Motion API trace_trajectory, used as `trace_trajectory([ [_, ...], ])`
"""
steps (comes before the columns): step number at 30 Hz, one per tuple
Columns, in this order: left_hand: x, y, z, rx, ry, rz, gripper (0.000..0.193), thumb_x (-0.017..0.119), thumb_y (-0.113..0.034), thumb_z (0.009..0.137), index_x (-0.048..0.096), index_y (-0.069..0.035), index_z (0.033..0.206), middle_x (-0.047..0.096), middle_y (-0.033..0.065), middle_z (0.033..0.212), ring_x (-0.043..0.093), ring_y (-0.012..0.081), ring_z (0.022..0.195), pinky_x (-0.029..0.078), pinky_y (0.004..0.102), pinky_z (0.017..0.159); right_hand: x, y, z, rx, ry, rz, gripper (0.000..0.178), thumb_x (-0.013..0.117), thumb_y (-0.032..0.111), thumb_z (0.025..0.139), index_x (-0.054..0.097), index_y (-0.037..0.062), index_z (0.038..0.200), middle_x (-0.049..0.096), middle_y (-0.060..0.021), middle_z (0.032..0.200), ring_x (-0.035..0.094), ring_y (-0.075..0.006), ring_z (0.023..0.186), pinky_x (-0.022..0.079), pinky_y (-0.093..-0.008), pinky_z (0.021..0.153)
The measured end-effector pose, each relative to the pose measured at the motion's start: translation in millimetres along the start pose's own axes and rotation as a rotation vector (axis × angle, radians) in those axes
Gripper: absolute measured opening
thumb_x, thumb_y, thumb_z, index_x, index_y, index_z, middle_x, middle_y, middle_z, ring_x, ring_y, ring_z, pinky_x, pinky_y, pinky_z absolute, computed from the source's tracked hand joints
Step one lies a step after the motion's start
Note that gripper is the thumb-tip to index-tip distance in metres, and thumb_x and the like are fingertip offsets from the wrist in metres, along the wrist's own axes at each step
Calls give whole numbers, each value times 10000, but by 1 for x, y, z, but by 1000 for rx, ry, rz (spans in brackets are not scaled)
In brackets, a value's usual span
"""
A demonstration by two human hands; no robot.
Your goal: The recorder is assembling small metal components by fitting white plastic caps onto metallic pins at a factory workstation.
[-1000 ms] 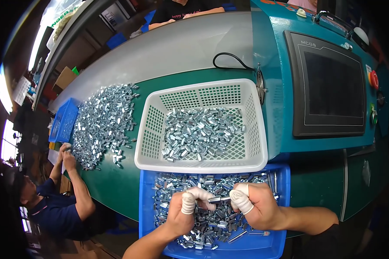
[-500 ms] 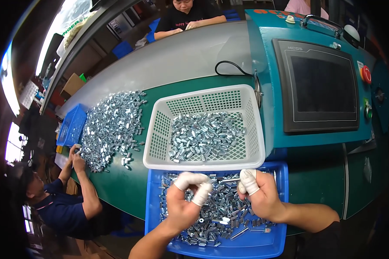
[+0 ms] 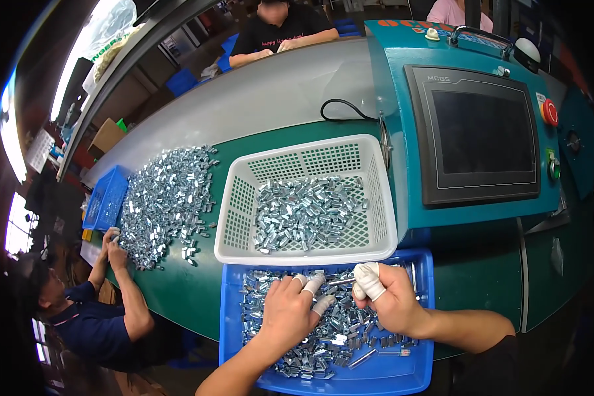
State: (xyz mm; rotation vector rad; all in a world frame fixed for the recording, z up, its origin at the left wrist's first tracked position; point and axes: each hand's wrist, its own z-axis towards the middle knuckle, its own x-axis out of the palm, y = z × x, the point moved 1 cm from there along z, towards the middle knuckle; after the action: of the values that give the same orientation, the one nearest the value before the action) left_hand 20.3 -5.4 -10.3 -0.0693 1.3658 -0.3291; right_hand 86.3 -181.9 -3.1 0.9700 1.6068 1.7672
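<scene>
White finger covers wrap several fingertips of both my hands. My right hand (image 3: 391, 300) is closed in a pinch around a thin metal rod (image 3: 340, 281), which sticks out to the left over the blue tray (image 3: 426, 317). My left hand (image 3: 289, 310) hangs low over the tray's heap of small silvery hex nuts (image 3: 317, 353), thumb and forefinger apart near the rod's free end. No part shows between those fingers. Just beyond the tray stands a white perforated basket (image 3: 226, 231) with more of the hex nuts (image 3: 303, 214) inside.
A teal machine (image 3: 393, 99) with a dark screen (image 3: 485, 132) stands at the right. On the green table (image 3: 185, 297), a big pile of nuts (image 3: 165, 201) lies beside a small blue bin (image 3: 105, 198). One co-worker (image 3: 105, 317) handles parts at the left; another (image 3: 277, 33) sits across.
My left hand has lowered to the nuts, its curled fingers spreading apart. My right hand still pinches the rod. The whole view has shifted slightly.
</scene>
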Motion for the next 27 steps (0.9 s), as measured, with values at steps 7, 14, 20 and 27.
trace_trajectory([
  [7,8,7,5,-156,37,-223,270,718,-182,718,596,-49,918,574,66,725,550,263,671,414,377,625,2,3,1,83,54,-14,359,425,214,967,525,25,678,516,-1,582,447,-58,538,372,-232,504],
  [14,7,12,9,-230,79,-314,258,721,-162,718,576,-44,896,591,61,690,565,264,641,419,386,590,3,4,2,98,80,-32,366,444,213,963,524,22,661,513,-5,563,448,-60,525,368,-245,489],
  [20,-2,5,8,-341,10,-519,176,702,-53,750,594,-12,883,619,67,771,605,162,690,485,290,612,3,1,-1,115,69,-17,356,445,205,963,523,19,669,504,-3,570,447,-58,535,374,-237,503],
  [27,-10,5,-5,-337,-174,-1348,277,553,38,857,514,20,1131,624,155,1046,610,205,974,502,344,863,-1,-3,3,50,-26,-29,359,417,248,973,536,56,695,526,8,587,382,-24,491,306,-187,454],
])
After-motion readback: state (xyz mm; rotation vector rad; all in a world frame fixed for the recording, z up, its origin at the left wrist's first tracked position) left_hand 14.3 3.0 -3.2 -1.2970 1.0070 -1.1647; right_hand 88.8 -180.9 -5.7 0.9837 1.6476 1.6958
